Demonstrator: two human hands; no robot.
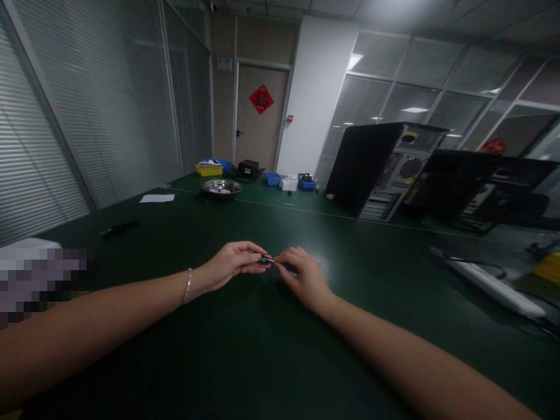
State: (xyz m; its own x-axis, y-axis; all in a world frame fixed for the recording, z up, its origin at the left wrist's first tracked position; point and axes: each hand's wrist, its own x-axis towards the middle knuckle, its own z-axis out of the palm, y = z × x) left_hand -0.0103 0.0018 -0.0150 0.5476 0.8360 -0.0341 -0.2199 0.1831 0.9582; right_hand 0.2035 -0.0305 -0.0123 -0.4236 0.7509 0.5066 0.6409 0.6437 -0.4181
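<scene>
Over the middle of the table my left hand is closed around a small screwdriver with a green and dark handle. Its short metal shaft points right, towards my right hand. The right thumb and fingertips are pinched together at the shaft's tip. Whether a tiny part sits between those fingertips is too small to make out. Most of the handle is hidden inside the left fingers. Farther left on the table lies a dark green and black tool, blurred.
The green table carries a metal bowl, a paper sheet, a yellow bin and blue bins towards the back. A computer tower stands back right. At the right lies a white power strip with cables.
</scene>
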